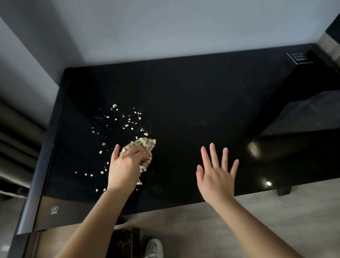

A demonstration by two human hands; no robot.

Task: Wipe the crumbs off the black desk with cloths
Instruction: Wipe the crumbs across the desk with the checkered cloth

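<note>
Though perhaps pressing, left hand [127, 164] on cloth [144, 149]

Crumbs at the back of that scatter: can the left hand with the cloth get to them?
Probably yes. The left hand presses the cloth just short of the crumbs, with only bare black desk between.

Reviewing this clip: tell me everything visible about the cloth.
The cloth is beige with a bumpy waffle texture, bunched rather than spread flat. It lies on the black desk, pressed under the left hand, whose fingers cover its near part. Pale crumbs lie scattered beyond and left of it.
</note>
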